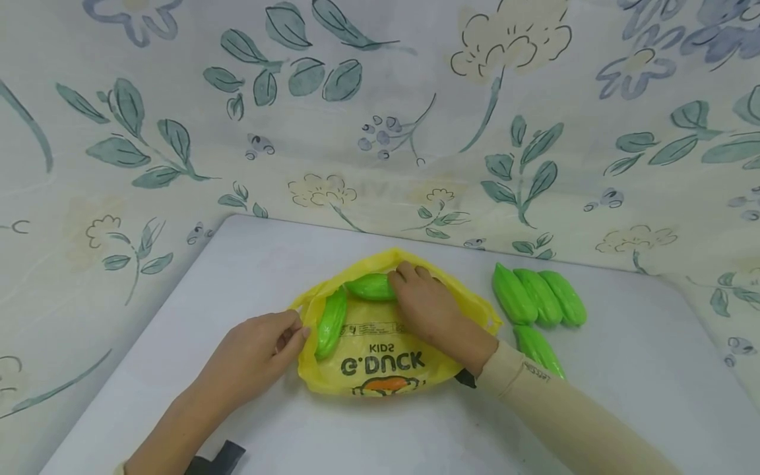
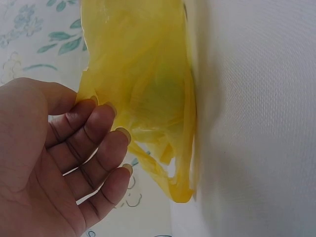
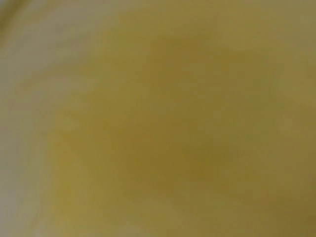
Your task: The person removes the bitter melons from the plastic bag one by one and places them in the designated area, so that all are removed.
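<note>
A yellow plastic bag (image 1: 380, 359) with duck print lies on the white table, its mouth spread wide. My left hand (image 1: 255, 353) pinches the bag's left rim between thumb and forefinger; in the left wrist view the other fingers (image 2: 111, 150) are loosely bent beside the plastic. Inside the bag my right hand (image 1: 430, 307) holds the right end of a glossy green banana-shaped fruit (image 1: 369, 287), covering that end. Another green banana-shaped fruit (image 1: 332, 324) lies along the bag's left inner side. Only blurred yellow plastic (image 3: 187, 123) fills the right wrist view.
Three green fruits (image 1: 537, 297) lie side by side right of the bag. One more green fruit (image 1: 537, 349) sits below them, partly behind the right sleeve (image 1: 564, 402). A black object (image 1: 222, 458) is at the near edge. Floral fabric (image 1: 380, 132) rises behind the white table (image 1: 261, 264).
</note>
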A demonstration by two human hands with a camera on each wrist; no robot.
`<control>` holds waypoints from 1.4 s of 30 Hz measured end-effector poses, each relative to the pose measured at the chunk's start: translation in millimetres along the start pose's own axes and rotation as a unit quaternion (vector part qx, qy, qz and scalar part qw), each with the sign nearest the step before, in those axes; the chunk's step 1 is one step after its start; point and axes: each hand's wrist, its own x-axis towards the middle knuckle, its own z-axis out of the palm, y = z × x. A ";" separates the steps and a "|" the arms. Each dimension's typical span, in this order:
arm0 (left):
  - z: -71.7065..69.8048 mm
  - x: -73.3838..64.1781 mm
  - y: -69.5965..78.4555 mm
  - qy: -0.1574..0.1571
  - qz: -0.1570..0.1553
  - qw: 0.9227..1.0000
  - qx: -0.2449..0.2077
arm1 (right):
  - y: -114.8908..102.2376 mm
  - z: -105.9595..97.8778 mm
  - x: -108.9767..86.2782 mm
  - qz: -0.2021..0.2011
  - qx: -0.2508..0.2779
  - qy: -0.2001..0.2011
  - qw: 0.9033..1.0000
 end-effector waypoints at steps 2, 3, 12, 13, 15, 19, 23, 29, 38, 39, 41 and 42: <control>-0.1 0.4 0.6 -0.004 -0.004 1.000 0.001 | 0.3 0.3 0.9 -0.001 -0.009 -0.001 1.000; -0.1 0.5 0.8 -0.005 -0.004 1.000 0.000 | 0.5 0.5 1.3 -0.002 -0.014 0.000 1.000; 0.4 0.8 2.7 0.002 -0.001 1.000 0.001 | 5.0 5.0 4.1 -0.014 -0.026 0.021 0.999; 0.3 0.8 2.8 0.002 -0.002 1.000 0.002 | 5.3 5.3 4.5 -0.015 -0.027 0.022 0.999; 0.1 0.9 2.9 0.002 -0.003 1.000 0.003 | 5.8 5.6 5.2 -0.018 -0.029 0.024 0.999; -0.2 1.1 2.5 0.000 -0.004 1.000 0.003 | 6.7 6.2 6.2 -0.024 -0.035 0.029 0.999; -0.7 0.9 1.9 0.003 -0.002 1.000 0.003 | 7.3 6.4 6.2 -0.030 -0.039 0.035 0.998; -1.2 0.7 2.3 0.005 0.002 1.000 -0.001 | 8.1 7.3 5.5 -0.029 -0.041 0.035 0.998; -1.6 1.3 3.4 -0.002 -0.008 1.000 0.001 | 9.5 7.8 2.1 -0.028 -0.018 0.037 0.999; -1.5 1.2 3.3 -0.003 -0.009 1.000 0.000 | 9.4 7.6 1.7 -0.028 -0.017 0.036 0.999; -1.5 1.3 2.9 -0.003 -0.010 1.000 0.000 | 9.3 7.0 0.4 -0.028 -0.015 0.032 0.999; -1.5 1.2 2.7 -0.003 -0.010 1.000 -0.001 | 9.2 6.8 -0.2 -0.028 -0.015 0.029 0.999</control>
